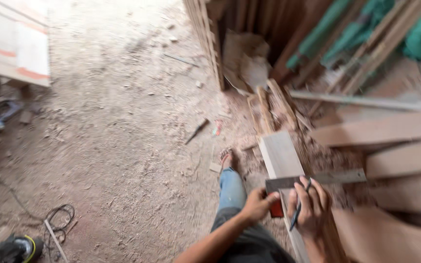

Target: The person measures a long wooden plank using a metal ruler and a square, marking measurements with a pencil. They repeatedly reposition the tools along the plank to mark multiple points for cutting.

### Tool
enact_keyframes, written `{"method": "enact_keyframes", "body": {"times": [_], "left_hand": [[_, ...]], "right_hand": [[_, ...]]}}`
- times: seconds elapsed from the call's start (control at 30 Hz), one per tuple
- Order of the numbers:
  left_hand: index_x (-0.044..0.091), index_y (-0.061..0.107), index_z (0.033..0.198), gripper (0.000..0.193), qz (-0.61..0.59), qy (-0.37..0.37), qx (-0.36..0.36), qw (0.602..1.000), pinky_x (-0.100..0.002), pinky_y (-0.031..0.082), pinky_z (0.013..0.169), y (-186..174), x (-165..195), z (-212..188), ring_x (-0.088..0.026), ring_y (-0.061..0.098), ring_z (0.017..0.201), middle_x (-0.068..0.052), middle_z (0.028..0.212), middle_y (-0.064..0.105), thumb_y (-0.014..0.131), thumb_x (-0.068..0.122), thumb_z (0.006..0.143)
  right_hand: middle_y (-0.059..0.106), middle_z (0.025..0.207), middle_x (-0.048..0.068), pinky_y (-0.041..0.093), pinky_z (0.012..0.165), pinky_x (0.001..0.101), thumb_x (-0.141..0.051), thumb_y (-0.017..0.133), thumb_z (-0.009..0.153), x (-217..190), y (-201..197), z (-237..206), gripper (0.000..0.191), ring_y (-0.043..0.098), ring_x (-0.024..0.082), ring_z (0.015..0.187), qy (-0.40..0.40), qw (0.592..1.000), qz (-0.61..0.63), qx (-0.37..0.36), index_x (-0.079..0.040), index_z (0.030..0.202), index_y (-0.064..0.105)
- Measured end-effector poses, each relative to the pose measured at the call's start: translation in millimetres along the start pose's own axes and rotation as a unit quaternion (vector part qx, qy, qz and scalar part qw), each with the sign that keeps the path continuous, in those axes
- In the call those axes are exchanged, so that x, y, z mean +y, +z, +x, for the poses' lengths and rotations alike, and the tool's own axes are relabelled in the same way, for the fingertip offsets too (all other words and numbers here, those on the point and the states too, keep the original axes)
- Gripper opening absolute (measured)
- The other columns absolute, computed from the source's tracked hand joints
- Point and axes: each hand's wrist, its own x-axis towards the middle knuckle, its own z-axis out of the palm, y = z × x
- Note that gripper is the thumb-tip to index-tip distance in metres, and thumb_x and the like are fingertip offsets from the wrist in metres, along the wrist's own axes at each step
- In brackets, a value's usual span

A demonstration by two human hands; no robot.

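At about nine o'clock from our hands, a black coiled cable (59, 216) lies on the sawdust-covered dirt floor (113, 122), well apart from the work. Moving right, our left hand (259, 204) is closed around the red-handled stock of a grey metal try square (317, 178), pressing it against the near side of a long pale wooden plank (281, 156). The square's blade lies across the plank, its long axis running from nine o'clock to three o'clock and pointing off past the plank's right edge. The plank itself runs from six o'clock toward twelve, slightly tilted left. Our right hand (310, 207) rests on the plank just below the blade, fingers curled around a dark slim pencil (300, 207) whose tip points up at the blade's edge. We judge the square is set and the marking is at hand; whether any line is drawn yet we cannot tell, given the blur. At two o'clock, more brown boards (381, 129) lie stacked.
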Motion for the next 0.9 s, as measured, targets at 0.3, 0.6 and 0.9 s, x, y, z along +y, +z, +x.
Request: {"method": "enact_keyframes", "body": {"times": [0.3,0.6,0.9], "left_hand": [[0.005,0.06,0.126,0.03,-0.065,0.021,0.106,0.992,-0.03,0.054,0.093,32.8,-20.6,-18.6,-0.011,0.064,0.101,-0.004,0.112,0.07,0.063,0.019,0.1],[0.006,0.062,0.115,0.025,-0.072,0.018,0.224,0.972,-0.032,0.056,0.082,55.0,-31.1,-18.0,-0.014,0.064,0.089,-0.005,0.1,0.07,0.062,0.024,0.098],[0.006,0.061,0.108,0.025,-0.075,-0.012,0.237,0.969,-0.032,0.053,0.069,56.5,-20.0,-10.4,-0.012,0.058,0.077,-0.003,0.088,0.063,0.06,0.03,0.101]], "right_hand": [[0.074,0.109,0.014,0.046,0.103,0.0431,-0.012,0.068,0.089,-0.8,-2.2,-8.5,0.018,0.065,0.034,0.111,0.002,1.0,-0.003,-0.02,-0.001,0.102,0.073],[0.072,0.117,0.017,0.048,0.104,0.046,-0.003,0.063,0.093,6.7,10.5,-17.7,0.022,0.064,0.035,0.115,0.057,0.998,0.021,0.012,0.002,0.115,0.066],[0.06,0.127,0.024,0.05,0.097,0.0424,-0.004,0.052,0.106,6.8,7.7,-12.0,0.037,0.06,0.034,0.108,0.182,0.978,0.077,0.068,0.007,0.141,0.051]]}}
